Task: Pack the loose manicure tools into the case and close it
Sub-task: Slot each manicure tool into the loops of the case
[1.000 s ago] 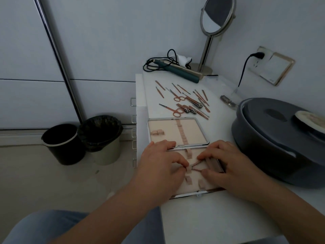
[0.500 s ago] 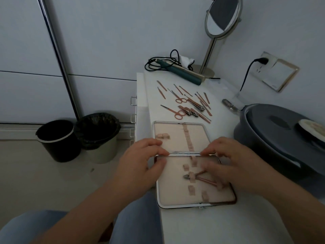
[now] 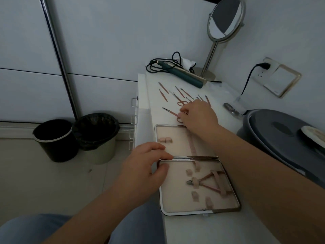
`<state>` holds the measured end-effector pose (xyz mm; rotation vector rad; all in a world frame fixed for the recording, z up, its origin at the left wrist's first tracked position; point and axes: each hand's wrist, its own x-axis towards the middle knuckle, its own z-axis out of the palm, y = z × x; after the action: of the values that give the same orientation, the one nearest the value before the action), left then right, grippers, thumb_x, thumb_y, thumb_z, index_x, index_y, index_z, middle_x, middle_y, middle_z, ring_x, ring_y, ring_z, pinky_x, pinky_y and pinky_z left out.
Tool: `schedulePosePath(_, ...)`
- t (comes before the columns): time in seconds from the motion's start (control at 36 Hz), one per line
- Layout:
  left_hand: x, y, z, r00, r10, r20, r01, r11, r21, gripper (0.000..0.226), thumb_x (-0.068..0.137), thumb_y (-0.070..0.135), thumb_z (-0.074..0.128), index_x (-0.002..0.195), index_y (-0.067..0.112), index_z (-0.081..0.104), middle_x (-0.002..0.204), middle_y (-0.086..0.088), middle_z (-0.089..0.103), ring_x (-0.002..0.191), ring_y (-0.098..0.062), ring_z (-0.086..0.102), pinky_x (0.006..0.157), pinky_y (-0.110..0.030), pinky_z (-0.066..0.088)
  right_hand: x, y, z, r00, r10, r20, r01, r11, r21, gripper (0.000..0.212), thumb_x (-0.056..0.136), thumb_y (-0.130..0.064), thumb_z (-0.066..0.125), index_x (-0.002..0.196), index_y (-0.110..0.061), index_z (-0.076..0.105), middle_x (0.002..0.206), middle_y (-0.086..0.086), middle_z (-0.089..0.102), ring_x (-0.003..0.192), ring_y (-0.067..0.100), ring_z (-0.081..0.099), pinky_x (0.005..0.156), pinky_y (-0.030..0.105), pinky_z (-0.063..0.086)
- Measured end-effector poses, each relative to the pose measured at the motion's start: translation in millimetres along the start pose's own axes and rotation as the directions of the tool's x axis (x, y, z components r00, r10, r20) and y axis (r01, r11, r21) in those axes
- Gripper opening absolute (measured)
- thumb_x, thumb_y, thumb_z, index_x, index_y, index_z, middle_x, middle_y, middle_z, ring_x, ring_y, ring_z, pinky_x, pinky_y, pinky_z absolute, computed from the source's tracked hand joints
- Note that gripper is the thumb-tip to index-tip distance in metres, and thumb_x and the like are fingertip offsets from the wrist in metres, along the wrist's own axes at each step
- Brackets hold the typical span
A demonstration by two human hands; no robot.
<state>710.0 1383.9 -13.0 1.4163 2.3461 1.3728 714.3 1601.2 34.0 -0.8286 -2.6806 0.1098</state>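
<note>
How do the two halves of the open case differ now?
The near half holds a nipper under its straps; the far half holds no tool. The left hand rests on the near half's corner; the right arm crosses the far half. Both lie flat, lined pink.

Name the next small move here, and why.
Probably the right hand should pinch a loose tool under its fingertips and carry it to the case: only the nippers are strapped in, and the left hand steadies the case's left edge.
</note>
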Motion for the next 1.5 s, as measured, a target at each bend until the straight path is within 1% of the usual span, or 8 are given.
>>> schedulePosePath(0.14, -2, -1, 1, 1.0, -0.001, -0.023, 0.0, 0.999, -0.045, 0.021, 0.081, 0.018, 0.059, 0.095, 0.031, 0.068, 0.109, 0.02, 0.049, 0.104, 0.013, 0.038, 0.091, 0.001, 0.021, 9, -11, 0, 0.982, 0.056, 0.181, -0.033, 0.991, -0.129, 0.023, 0.084, -0.027, 0.049, 0.08, -0.013, 0.067, 0.079, 0.002, 0.062, 0.076, 0.02, 0.057, 0.061, 0.027, 0.042)
schedulePosePath(0.44, -4, -4, 5, 0.997, 0.018, -0.072, -0.024, 0.996, -0.081, 0.02, 0.083, 0.017, 0.059, 0.096, 0.029, 0.069, 0.105, 0.03, 0.042, 0.105, 0.023, 0.032, 0.087, 0.005, 0.02, 5, -17, -4, 0.977, 0.03, 0.211, -0.021, 0.999, -0.048, 0.019, 0.081, -0.03, 0.058, 0.088, -0.021, 0.073, 0.091, 0.0, 0.07, 0.079, 0.016, 0.06, 0.053, 0.02, 0.039)
schedulePosePath(0.58, -5, -3, 5, 0.997, 0.002, -0.072, -0.008, 0.996, -0.084, 0.02, 0.083, 0.019, 0.058, 0.096, 0.029, 0.069, 0.106, 0.028, 0.045, 0.105, 0.02, 0.034, 0.088, 0.005, 0.021, 6, -24, -9, 0.97, 0.023, 0.243, -0.001, 0.996, -0.091, 0.037, 0.08, -0.039, 0.059, 0.113, -0.023, 0.063, 0.116, 0.001, 0.062, 0.101, 0.02, 0.055, 0.072, 0.028, 0.04)
schedulePosePath(0.92, -7, -2, 5, 0.998, -0.042, -0.049, 0.038, 0.995, -0.092, 0.019, 0.084, 0.022, 0.056, 0.097, 0.03, 0.068, 0.111, 0.022, 0.049, 0.108, 0.005, 0.043, 0.089, 0.002, 0.025, 13, -33, -16, 0.917, 0.06, 0.395, -0.004, 0.99, -0.143, 0.043, 0.081, -0.045, 0.06, 0.102, -0.008, 0.064, 0.098, 0.008, 0.065, 0.088, 0.022, 0.059, 0.068, 0.029, 0.043)
schedulePosePath(1.11, -5, -3, 4, 0.998, -0.025, -0.065, 0.018, 0.994, -0.107, 0.024, 0.079, 0.032, 0.051, 0.094, 0.03, 0.07, 0.107, 0.028, 0.046, 0.103, 0.012, 0.041, 0.089, 0.002, 0.025, 16, -41, -16, 0.901, 0.103, 0.422, -0.077, 0.994, -0.078, 0.052, 0.075, -0.048, 0.066, 0.105, -0.006, 0.065, 0.109, 0.009, 0.064, 0.098, 0.023, 0.059, 0.088, 0.036, 0.05)
schedulePosePath(1.25, -5, -3, 4, 0.997, -0.01, -0.079, 0.003, 0.995, -0.098, 0.022, 0.079, 0.029, 0.054, 0.093, 0.03, 0.07, 0.107, 0.027, 0.047, 0.101, 0.02, 0.035, 0.087, 0.006, 0.02, 15, -37, -12, 0.931, 0.078, 0.356, -0.151, 0.971, 0.184, 0.033, 0.074, -0.041, 0.07, 0.093, -0.013, 0.07, 0.092, 0.001, 0.065, 0.078, 0.013, 0.055, 0.059, 0.024, 0.043)
schedulePosePath(1.33, -4, -3, 4, 0.998, -0.026, -0.056, 0.019, 0.992, -0.122, 0.026, 0.076, 0.034, 0.051, 0.094, 0.031, 0.07, 0.108, 0.03, 0.045, 0.1, 0.022, 0.037, 0.09, 0.003, 0.023, 14, -33, -13, 0.953, 0.097, 0.287, -0.205, 0.905, 0.372, 0.025, 0.077, -0.038, 0.07, 0.089, -0.017, 0.069, 0.086, -0.005, 0.058, 0.08, 0.011, 0.051, 0.062, 0.023, 0.036)
schedulePosePath(1.5, 1, 2, -9, 0.994, -0.092, -0.058, 0.071, 0.954, -0.293, 0.024, 0.074, 0.033, 0.069, 0.097, 0.037, 0.067, 0.109, 0.032, 0.053, 0.099, 0.03, 0.039, 0.09, 0.002, 0.03, -20, -43, -44, 0.962, 0.062, 0.267, -0.261, 0.51, 0.819, 0.011, 0.079, -0.027, 0.069, 0.073, -0.019, 0.063, 0.057, -0.009, 0.054, 0.053, 0.008, 0.042, 0.048, 0.02, 0.032)
